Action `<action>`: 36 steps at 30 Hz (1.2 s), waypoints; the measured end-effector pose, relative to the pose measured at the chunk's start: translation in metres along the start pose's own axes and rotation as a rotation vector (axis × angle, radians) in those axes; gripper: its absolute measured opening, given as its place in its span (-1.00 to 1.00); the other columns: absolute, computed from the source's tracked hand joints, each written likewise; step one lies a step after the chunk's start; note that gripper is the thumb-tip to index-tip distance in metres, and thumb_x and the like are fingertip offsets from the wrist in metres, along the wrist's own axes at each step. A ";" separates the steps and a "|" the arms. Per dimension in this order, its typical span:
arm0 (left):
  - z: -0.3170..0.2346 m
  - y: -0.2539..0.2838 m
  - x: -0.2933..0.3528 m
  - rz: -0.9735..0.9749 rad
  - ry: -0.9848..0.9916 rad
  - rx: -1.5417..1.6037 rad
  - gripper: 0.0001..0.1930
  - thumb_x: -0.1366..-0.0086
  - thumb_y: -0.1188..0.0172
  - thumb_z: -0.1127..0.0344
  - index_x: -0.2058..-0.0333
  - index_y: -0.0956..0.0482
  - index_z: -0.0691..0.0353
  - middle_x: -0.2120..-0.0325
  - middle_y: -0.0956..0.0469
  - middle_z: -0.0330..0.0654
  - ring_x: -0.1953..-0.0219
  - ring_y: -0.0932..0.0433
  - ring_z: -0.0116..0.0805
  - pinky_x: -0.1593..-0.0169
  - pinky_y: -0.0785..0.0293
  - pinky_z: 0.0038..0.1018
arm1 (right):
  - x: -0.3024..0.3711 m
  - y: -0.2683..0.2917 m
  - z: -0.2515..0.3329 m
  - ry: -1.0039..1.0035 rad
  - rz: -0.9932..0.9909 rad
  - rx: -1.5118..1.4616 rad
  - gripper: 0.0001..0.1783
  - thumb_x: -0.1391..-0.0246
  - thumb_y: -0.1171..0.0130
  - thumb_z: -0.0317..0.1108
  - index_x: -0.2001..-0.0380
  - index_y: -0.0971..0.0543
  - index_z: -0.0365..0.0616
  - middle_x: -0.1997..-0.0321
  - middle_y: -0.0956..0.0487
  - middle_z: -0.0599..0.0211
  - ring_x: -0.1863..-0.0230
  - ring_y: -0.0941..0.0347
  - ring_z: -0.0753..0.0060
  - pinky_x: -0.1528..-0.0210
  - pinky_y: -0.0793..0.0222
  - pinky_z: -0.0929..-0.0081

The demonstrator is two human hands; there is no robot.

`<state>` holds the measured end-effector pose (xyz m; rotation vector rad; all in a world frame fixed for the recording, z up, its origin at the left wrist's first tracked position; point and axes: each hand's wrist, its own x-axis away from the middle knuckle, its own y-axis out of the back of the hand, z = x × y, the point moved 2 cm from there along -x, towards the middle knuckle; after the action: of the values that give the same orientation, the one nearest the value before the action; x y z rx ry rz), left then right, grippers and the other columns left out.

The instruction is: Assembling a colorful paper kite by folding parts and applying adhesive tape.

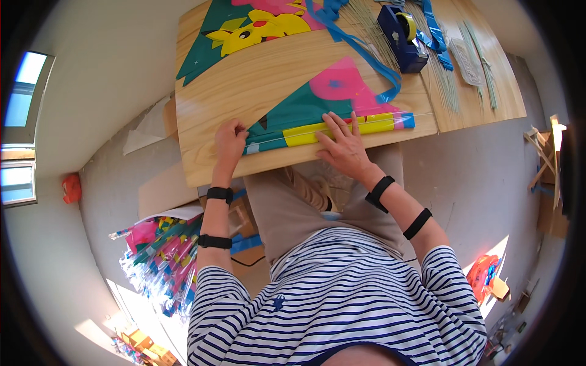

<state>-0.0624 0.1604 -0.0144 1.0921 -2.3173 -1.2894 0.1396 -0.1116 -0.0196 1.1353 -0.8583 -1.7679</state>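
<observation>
A printed plastic kite (287, 116) in green, pink and yellow lies on the wooden table (244, 91) before me. Its near edge is folded or rolled into a narrow strip, along which a thin pale rod seems to run. At the left end of that strip, my left hand (230, 143) is closed, with its fingertips pinching the corner. My right hand (345, 143) rests flat on the yellow part of the strip, fingers spread and pressing down. What lies under its palm is hidden.
Farther back lies another kite sheet (262, 33) with a yellow cartoon figure. A blue tape dispenser (403, 39), blue ribbon (366, 49), bundled thin rods (442, 85) and a clear bag (467, 61) occupy the far right. Rolled kites (165, 250) are heaped low on the left.
</observation>
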 end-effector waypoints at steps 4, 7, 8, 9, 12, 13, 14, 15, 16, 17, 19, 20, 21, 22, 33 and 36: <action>-0.073 0.002 0.014 -0.059 -0.299 -0.107 -0.65 -0.13 -0.43 0.39 0.08 -0.64 0.23 0.09 -0.64 -0.05 -0.05 -0.56 0.03 -0.12 -0.45 -0.11 | 0.001 0.001 -0.001 -0.011 0.003 -0.014 -0.50 -0.09 -0.41 -0.06 -0.06 -0.61 0.00 -0.49 -0.33 -0.04 -0.55 -0.17 -0.06 -0.59 0.28 -0.39; -0.116 -0.030 0.037 0.108 -0.523 -0.117 -0.29 -0.12 -0.48 0.29 -0.26 -0.47 0.30 -0.30 -0.44 0.00 -0.40 -0.32 0.04 -0.44 -0.20 -0.02 | 0.003 -0.002 -0.005 -0.002 -0.020 -0.003 -0.47 -0.03 -0.44 -0.08 -0.05 -0.61 -0.01 -0.46 -0.36 -0.03 -0.55 -0.18 -0.03 -0.56 0.23 -0.48; -0.124 -0.042 0.045 0.183 -0.547 -0.141 -0.16 -0.10 -0.50 0.26 -0.36 -0.39 0.32 -0.41 -0.34 0.02 -0.49 -0.21 0.04 -0.52 -0.09 0.02 | 0.002 -0.002 -0.005 0.001 -0.017 0.004 -0.46 -0.03 -0.44 -0.08 -0.07 -0.61 -0.01 -0.46 -0.37 -0.03 -0.55 -0.19 -0.03 -0.56 0.23 -0.49; -0.128 -0.049 0.048 0.217 -0.543 -0.134 -0.09 -0.07 -0.53 0.23 -0.39 -0.35 0.31 -0.44 -0.29 0.02 -0.52 -0.16 0.03 -0.53 -0.06 0.04 | 0.001 -0.003 -0.004 0.003 -0.014 0.012 -0.44 -0.02 -0.44 -0.07 -0.08 -0.60 0.00 -0.45 -0.37 -0.03 -0.55 -0.19 -0.03 -0.56 0.23 -0.50; -0.135 -0.063 0.053 0.290 -0.528 -0.122 0.08 0.03 -0.60 0.16 -0.45 -0.25 0.30 -0.50 -0.17 0.04 -0.57 -0.06 0.02 -0.55 0.00 0.07 | 0.000 -0.003 -0.003 0.005 -0.006 0.032 -0.40 -0.01 -0.44 -0.08 -0.13 -0.60 0.01 -0.45 -0.38 -0.03 -0.55 -0.19 -0.02 -0.55 0.24 -0.51; -0.135 -0.065 0.052 0.292 -0.521 -0.131 0.12 0.06 -0.61 0.14 -0.46 -0.24 0.31 -0.51 -0.16 0.05 -0.57 -0.06 0.02 -0.55 0.00 0.07 | 0.000 -0.003 -0.004 0.007 -0.005 0.038 -0.39 -0.01 -0.44 -0.08 -0.14 -0.59 0.02 -0.44 -0.38 -0.03 -0.55 -0.19 -0.02 -0.55 0.24 -0.51; -0.134 -0.068 0.052 0.293 -0.514 -0.140 0.15 0.08 -0.63 0.12 -0.46 -0.22 0.32 -0.51 -0.14 0.05 -0.57 -0.06 0.02 -0.55 0.00 0.07 | 0.001 -0.004 -0.005 0.006 -0.009 0.033 -0.38 -0.01 -0.44 -0.08 -0.16 -0.59 0.02 -0.44 -0.39 -0.03 -0.55 -0.20 -0.03 -0.55 0.23 -0.52; -0.134 -0.072 0.051 0.279 -0.514 -0.147 0.15 0.09 -0.63 0.10 -0.46 -0.22 0.33 -0.52 -0.14 0.05 -0.57 -0.06 0.02 -0.55 0.00 0.07 | 0.002 -0.004 -0.006 0.005 -0.012 0.028 -0.37 0.00 -0.44 -0.07 -0.17 -0.59 0.03 -0.44 -0.39 -0.03 -0.54 -0.20 -0.03 -0.55 0.23 -0.52; -0.132 -0.076 0.051 0.267 -0.513 -0.156 0.16 0.09 -0.63 0.09 -0.46 -0.22 0.33 -0.52 -0.14 0.05 -0.57 -0.06 0.03 -0.55 0.00 0.07 | 0.002 -0.005 -0.007 0.004 -0.016 0.021 -0.36 0.00 -0.44 -0.07 -0.18 -0.59 0.04 -0.43 -0.39 -0.03 -0.54 -0.21 -0.04 -0.55 0.22 -0.52; -0.130 -0.079 0.050 0.254 -0.512 -0.165 0.16 0.09 -0.63 0.08 -0.46 -0.23 0.34 -0.52 -0.14 0.05 -0.57 -0.06 0.03 -0.55 0.00 0.07 | 0.002 -0.006 -0.007 0.008 -0.018 0.023 -0.35 0.00 -0.44 -0.06 -0.18 -0.58 0.04 -0.43 -0.40 -0.03 -0.54 -0.21 -0.05 -0.54 0.22 -0.52; -0.128 -0.087 0.050 0.233 -0.518 -0.164 0.16 0.08 -0.61 0.06 -0.46 -0.22 0.34 -0.52 -0.14 0.05 -0.57 -0.06 0.03 -0.55 0.01 0.07 | 0.001 -0.005 -0.008 0.013 -0.020 0.032 -0.34 0.00 -0.44 -0.05 -0.19 -0.58 0.04 -0.42 -0.40 -0.03 -0.53 -0.22 -0.07 -0.54 0.21 -0.52; -0.128 -0.090 0.051 0.223 -0.523 -0.160 0.15 0.07 -0.61 0.05 -0.46 -0.22 0.34 -0.52 -0.15 0.05 -0.57 -0.06 0.03 -0.55 0.01 0.07 | 0.002 -0.005 -0.007 0.007 -0.023 0.026 -0.34 -0.02 -0.43 -0.04 -0.19 -0.58 0.04 -0.43 -0.39 -0.02 -0.53 -0.22 -0.05 -0.55 0.23 -0.51; -0.127 -0.092 0.052 0.211 -0.520 -0.172 0.15 0.06 -0.60 0.04 -0.46 -0.21 0.34 -0.52 -0.15 0.05 -0.57 -0.06 0.03 -0.55 0.01 0.07 | 0.002 -0.005 -0.006 0.000 -0.026 0.020 -0.35 -0.04 -0.42 -0.03 -0.20 -0.58 0.04 -0.45 -0.38 -0.01 -0.54 -0.21 -0.04 -0.56 0.25 -0.49; -0.127 -0.093 0.053 0.201 -0.517 -0.183 0.15 0.06 -0.60 0.04 -0.46 -0.21 0.34 -0.51 -0.15 0.05 -0.57 -0.06 0.03 -0.55 0.02 0.06 | 0.001 -0.004 -0.006 -0.006 -0.027 0.014 -0.35 -0.06 -0.41 -0.02 -0.21 -0.58 0.05 -0.46 -0.37 0.01 -0.54 -0.21 -0.03 -0.57 0.26 -0.47; -0.130 -0.100 0.057 0.160 -0.490 -0.140 0.11 0.03 -0.58 0.11 -0.46 -0.22 0.35 -0.51 -0.15 0.08 -0.57 -0.06 0.06 -0.55 0.04 0.09 | 0.003 -0.008 -0.010 -0.018 -0.049 -0.056 -0.40 0.03 -0.45 -0.09 -0.11 -0.59 0.04 -0.43 -0.41 0.01 -0.53 -0.23 -0.05 -0.55 0.21 -0.50; -0.129 -0.104 0.058 0.175 -0.464 -0.141 0.11 0.03 -0.58 0.12 -0.46 -0.20 0.36 -0.53 -0.11 0.05 -0.59 -0.02 0.04 -0.57 0.06 0.06 | 0.005 -0.008 -0.011 -0.017 -0.053 -0.087 -0.38 0.03 -0.45 -0.12 -0.12 -0.58 -0.02 -0.44 -0.40 0.02 -0.54 -0.22 -0.04 -0.58 0.16 -0.41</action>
<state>0.0198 0.0062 -0.0333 0.5732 -2.5138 -1.7485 0.1462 -0.1140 -0.0326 1.0970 -0.7606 -1.8421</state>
